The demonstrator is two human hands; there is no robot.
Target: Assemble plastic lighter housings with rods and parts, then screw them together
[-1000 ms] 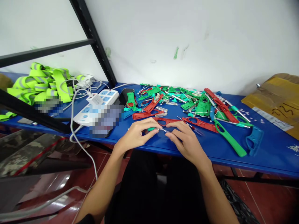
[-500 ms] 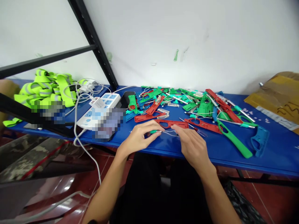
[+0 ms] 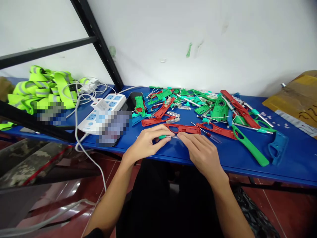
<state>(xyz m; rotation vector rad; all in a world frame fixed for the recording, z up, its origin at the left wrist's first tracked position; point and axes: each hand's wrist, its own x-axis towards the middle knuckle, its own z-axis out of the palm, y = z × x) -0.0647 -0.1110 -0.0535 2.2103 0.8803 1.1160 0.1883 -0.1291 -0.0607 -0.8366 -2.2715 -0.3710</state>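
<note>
Left hand [image 3: 148, 142] curled, thumb and fingers pinching green part [image 3: 162, 136]; part points to 3 o'clock, toward right hand [image 3: 202, 152], back upward, its grip I cannot tell.

the left hand [image 3: 150, 140] is hiding part of a small green piece [image 3: 163, 136], and the right hand [image 3: 201, 148] is covering whatever it is touching. a phone [image 3: 113, 130] is mostly showing as blurry squares. in the pile [image 3: 220, 110], parts are hiding other parts. some white bits [image 3: 269, 117] are looking too tiny to name. the right edge is cutting off the cardboard box [image 3: 292, 96] and its black writing [image 3: 307, 116]. the left edge is cutting off a blurry brown thing [image 3: 6, 89].
</note>
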